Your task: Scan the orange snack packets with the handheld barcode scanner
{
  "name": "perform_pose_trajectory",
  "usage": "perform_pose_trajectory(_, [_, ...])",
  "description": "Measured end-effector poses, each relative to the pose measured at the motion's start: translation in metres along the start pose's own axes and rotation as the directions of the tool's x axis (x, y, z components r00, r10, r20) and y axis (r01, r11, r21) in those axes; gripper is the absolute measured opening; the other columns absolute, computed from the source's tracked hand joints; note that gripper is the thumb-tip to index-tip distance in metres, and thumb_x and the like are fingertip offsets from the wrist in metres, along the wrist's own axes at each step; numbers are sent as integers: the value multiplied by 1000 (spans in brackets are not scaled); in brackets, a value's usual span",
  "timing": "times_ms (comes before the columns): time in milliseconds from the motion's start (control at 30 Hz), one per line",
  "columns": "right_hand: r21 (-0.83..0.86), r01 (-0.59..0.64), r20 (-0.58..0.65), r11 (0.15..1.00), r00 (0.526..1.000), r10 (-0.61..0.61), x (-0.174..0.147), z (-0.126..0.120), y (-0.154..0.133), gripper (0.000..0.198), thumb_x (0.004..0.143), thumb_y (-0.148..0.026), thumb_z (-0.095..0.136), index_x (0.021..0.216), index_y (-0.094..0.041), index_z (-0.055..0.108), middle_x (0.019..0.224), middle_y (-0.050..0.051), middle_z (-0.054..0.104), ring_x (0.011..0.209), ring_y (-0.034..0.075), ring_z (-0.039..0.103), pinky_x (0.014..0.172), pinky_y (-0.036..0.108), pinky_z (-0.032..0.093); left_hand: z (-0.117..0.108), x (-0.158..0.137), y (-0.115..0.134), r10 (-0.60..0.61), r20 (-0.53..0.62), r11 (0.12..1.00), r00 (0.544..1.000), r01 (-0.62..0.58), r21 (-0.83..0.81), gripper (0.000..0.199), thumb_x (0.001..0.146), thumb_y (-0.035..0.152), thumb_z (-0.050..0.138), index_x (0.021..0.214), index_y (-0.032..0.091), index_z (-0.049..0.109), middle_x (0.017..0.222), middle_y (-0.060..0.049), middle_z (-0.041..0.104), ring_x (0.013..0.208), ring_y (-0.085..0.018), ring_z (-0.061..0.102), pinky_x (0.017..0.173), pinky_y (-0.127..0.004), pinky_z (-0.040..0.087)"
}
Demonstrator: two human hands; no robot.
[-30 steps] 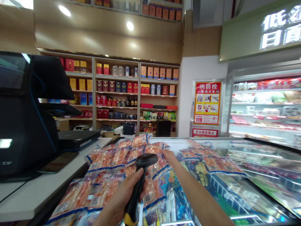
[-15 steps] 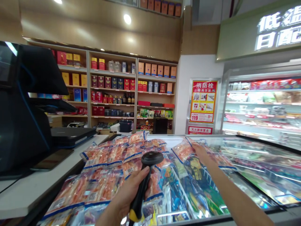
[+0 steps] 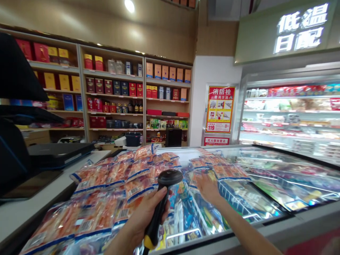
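A black barcode scanner with a yellow handle end stands tilted in my left hand, its dark head upward. The left fingers are wrapped round its grip. My right hand reaches over the freezer glass, knuckles up, at a clear package. Its fingers are blurred, so whether they grip or only touch that package cannot be told. Beyond it lies a small group of clear packs with orange contents and blue edges. A larger heap of the same packs covers the glass on the left.
Under the glass of the chest freezer are wire baskets and coloured bags. A counter on the left bears a phone and a black device. Behind are stocked shelves and a lit refrigerated display.
My right hand has drawn back toward me and leftward from the far packs. The pack it was at now lies among the right-hand group. The view has turned right; the scanner stays in my left hand.
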State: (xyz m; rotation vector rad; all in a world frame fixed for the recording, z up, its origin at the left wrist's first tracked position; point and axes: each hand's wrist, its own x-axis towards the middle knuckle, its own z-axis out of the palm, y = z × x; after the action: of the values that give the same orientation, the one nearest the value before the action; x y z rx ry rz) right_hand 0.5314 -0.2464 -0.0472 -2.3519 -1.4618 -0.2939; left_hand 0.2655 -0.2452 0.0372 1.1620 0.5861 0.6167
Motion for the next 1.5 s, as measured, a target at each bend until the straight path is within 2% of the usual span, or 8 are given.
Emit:
perform_pose_trajectory(133, [88,40,50,995,998,-44,-2,10,15,45,77,-45,22,116,-29,39,128,2,30,117,22,23,89,42,23,2,3,-3,23,8,1000,1000,-23,-8,39,66,46,49,84,12,51,50,3,48,36,-6,41,36,-18,27])
perform_pose_trajectory(233, [118,-132,-16,984,991,135,10,7,32,52,75,-48,25,112,-16,44,114,12,46,105,20,41,83,33,32,0,3,-3,5,30,1000,1000,-5,6,39,65,46,49,82,11,51,51,2,48,37,-6,42,37,-18,28])
perform_pose_trajectory(300, [100,-230,45,968,973,226,16,5,38,54,73,-51,25,98,-12,54,94,14,57,90,21,51,72,31,37,-1,3,-3,9,30,1000,999,-10,14,39,65,47,49,82,11,51,51,2,49,37,-6,42,37,-18,28])
perform_pose_trajectory(400, [122,-246,128,962,965,231,19,6,39,46,72,-48,30,67,-15,61,70,10,61,72,19,56,60,27,38,1,0,-2,45,6,999,999,-45,21,40,66,47,48,82,11,51,49,2,48,36,-6,41,36,-18,28])
perform_pose_trajectory(667, [536,-156,-206,830,929,307,28,4,37,31,71,-37,36,75,-15,57,67,5,61,66,16,56,58,24,39,1,-5,0,-6,26,1000,1000,6,9,35,65,45,50,79,13,48,51,1,49,35,-6,42,35,-18,27])
perform_pose_trajectory(933, [368,-195,-287,909,906,311,38,-8,38,29,71,-33,36,74,-14,58,74,7,62,72,18,55,62,25,37,4,-13,4,-31,63,998,998,28,47,34,66,45,49,79,15,45,53,1,50,35,-6,42,34,-18,26])
perform_pose_trajectory(1267, [63,-272,-117,960,954,277,48,-23,62,30,72,-24,33,78,-14,60,79,10,62,81,18,56,66,25,39,-3,-5,9,53,54,998,997,-55,33,31,69,44,46,73,13,46,52,2,48,37,-5,42,37,-17,28])
perform_pose_trajectory(1500, [22,-450,-39,893,892,450,65,-16,69,28,68,-17,37,81,-12,61,88,15,61,84,23,55,65,31,42,-10,-3,14,64,-39,998,997,-63,25,30,69,42,47,79,13,48,50,3,48,36,-6,41,36,-16,29])
